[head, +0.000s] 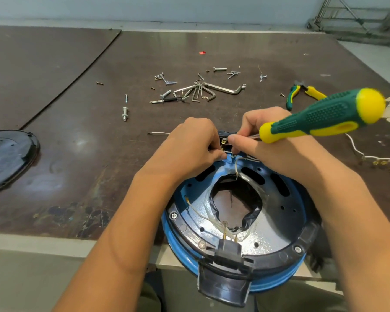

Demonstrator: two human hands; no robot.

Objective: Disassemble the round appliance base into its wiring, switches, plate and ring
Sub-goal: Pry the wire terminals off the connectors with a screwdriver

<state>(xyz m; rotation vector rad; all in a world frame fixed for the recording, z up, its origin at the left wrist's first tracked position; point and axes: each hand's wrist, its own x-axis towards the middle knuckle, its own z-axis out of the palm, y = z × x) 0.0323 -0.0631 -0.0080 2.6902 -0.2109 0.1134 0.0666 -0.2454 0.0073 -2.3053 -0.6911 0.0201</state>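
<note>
Brown, scuffed table top point(77, 122) across the whole view. At far left, one dark round cover point(7, 156), flat on the board and partly cut off by the frame edge. Further right and far, more than ten loose screws point(171, 82), one bolt with nut point(124, 113) nearer, one tangled bunch of hex keys point(203, 92) not countable singly, and one red scrap point(202, 52) beyond.

At near centre, one round appliance base point(180, 244), underside up, overhanging the near table edge. Blue outer wall, one black ring point(304, 240) round the rim with two hex bolts showing, one shiny dark plate point(277, 217) inside with three oval slots in view and a ragged hole in the middle. Thin wiring point(237, 167) looped from the far rim across the hole to one black plug socket point(227, 253) at the near rim.

Two hands over the far rim. Left hand point(189, 145) clenched, thumb and forefinger pinched on the base's rim just beside a small black switch point(225, 141). Right hand point(266, 136) grasping one screwdriver point(324, 115) low on its shaft, green-and-yellow handle up to the right, tip hidden behind the fingers. Both forearms across the base, covering its rim on each side.

Right of the hands, one pair of pliers point(292, 95), partly behind the screwdriver handle, and one loose white wire point(369, 156), apart from the base.
</note>
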